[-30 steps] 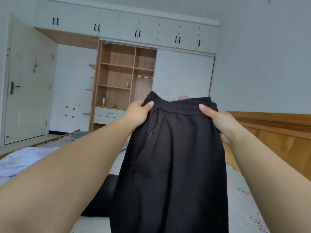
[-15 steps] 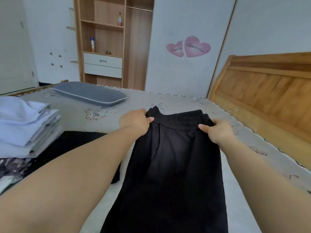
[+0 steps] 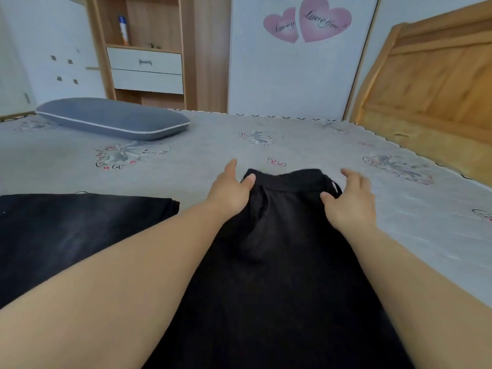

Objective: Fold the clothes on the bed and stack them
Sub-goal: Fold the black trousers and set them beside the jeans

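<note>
hands [image 3: 290, 198] open at waistband corners | black trousers [image 3: 279, 262] flat on bed [image 3: 306, 139]

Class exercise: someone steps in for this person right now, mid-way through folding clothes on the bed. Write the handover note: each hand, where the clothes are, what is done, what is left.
Left hand: open, fingers spread, thumb touching the waistband corner of the black trousers.
Right hand: open, thumb on the other waistband corner.
The trousers lie unfolded on the bed, waistband away from you.
A second black garment lies flat to their left.
Done: the trousers are laid out.
Left: probably smooth and fold them, then fold the other garment and stack both. No stack is in view now.
</note>
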